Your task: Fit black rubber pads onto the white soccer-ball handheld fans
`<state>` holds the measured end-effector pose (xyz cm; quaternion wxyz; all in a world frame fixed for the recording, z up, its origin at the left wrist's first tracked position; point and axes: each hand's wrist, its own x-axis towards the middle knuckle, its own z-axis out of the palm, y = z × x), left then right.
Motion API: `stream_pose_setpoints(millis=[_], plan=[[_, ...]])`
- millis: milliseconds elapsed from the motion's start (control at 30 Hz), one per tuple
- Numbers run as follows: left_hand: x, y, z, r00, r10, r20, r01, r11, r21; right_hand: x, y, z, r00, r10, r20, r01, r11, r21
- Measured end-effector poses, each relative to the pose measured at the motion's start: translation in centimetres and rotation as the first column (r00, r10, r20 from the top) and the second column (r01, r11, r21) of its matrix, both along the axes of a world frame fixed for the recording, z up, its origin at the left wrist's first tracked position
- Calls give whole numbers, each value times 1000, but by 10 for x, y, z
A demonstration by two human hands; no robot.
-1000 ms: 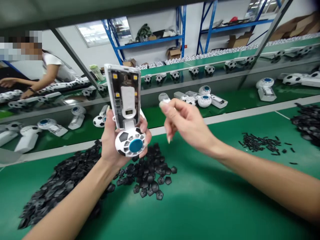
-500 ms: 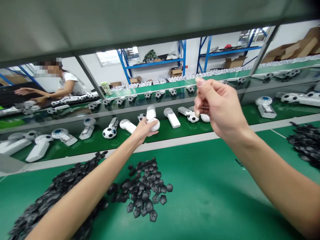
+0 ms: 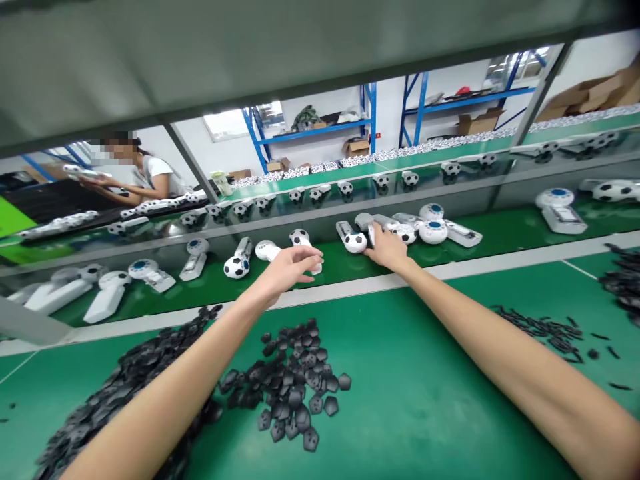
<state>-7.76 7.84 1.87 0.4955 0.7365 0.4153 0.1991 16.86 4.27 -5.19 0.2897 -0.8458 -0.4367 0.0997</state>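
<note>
My left hand [image 3: 290, 270] reaches over the near edge of the green conveyor belt with its fingers stretched apart. Just beyond them lies a white handheld device with a soccer-ball head [image 3: 300, 238], its handle partly hidden by the fingers. My right hand [image 3: 387, 247] is closed on a white round-headed device [image 3: 364, 221] on the belt; the fingertips are partly hidden. Close beside that hand sits another soccer-ball device [image 3: 355, 243]. On the near table are loose black pentagon pieces [image 3: 295, 380], below my left hand.
More white devices [image 3: 434, 231] lie along the belt [image 3: 270, 283]. A larger heap of black pieces [image 3: 130, 387] is under my left forearm, and thin black strips [image 3: 545, 330] lie at right. Across the line, a co-worker [image 3: 155, 177] holds a white device. A shelf panel [image 3: 300, 47] hangs overhead.
My left hand has let go of the white device it held and opened. My right hand has come down and left from mid-air to the devices on the belt.
</note>
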Motion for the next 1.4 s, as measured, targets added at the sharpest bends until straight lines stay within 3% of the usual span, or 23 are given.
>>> stream_pose_setpoints(millis=[200,300,400,433,500,567,633,700,800,867,933,1000,1033,1100,1167,1300,1400], plan=[[-31,-17,2,994,-17,104,23,998,-59,13,12,13,969,-71,-235,103,987,124],[-39,-18,3,964,38,264,-7,993,-117,5,3,29,909,62,-412,45,969,245],[-37,-16,1,886,85,455,-9,986,-165,-23,-22,45,812,266,-519,-61,924,378],[-33,-17,0,855,88,512,1,985,-170,-37,-33,49,763,344,-547,-103,901,422],[-25,-22,-1,794,101,600,11,984,-180,-68,-57,55,529,577,-622,-230,803,550],[-17,-33,-1,733,163,660,-23,976,-215,-99,-78,55,364,683,-633,-390,729,563],[-12,-46,2,656,244,715,-70,962,-264,-121,-92,53,257,733,-630,-467,665,583],[-11,-57,7,567,302,767,-76,946,-316,-133,-98,50,214,756,-618,-496,629,598],[-14,-64,16,484,318,815,-26,936,-350,-133,-98,52,211,766,-608,-531,612,586],[-16,-62,21,491,348,799,-52,927,-371,-125,-101,56,252,757,-603,-578,617,534],[-18,-56,23,517,404,754,-127,908,-399,-115,-109,61,420,728,-542,-643,660,387],[-20,-49,24,504,443,742,-211,896,-391,-105,-122,62,636,687,-351,-694,708,128],[-22,-44,25,485,446,753,-245,895,-373,-102,-130,60,697,681,-225,-701,713,-18],[-26,-37,26,454,430,780,-278,900,-335,-98,-144,52,713,698,-65,-690,682,-241],[-30,-32,27,447,401,800,-263,913,-311,-98,-153,42,703,710,-27,-679,661,-319],[-31,-33,25,473,370,800,-214,929,-303,-103,-153,29,683,721,-116,-716,631,-297],[-26,-39,16,509,382,772,-169,923,-346,-102,-153,30,603,795,-66,-793,589,-153]])
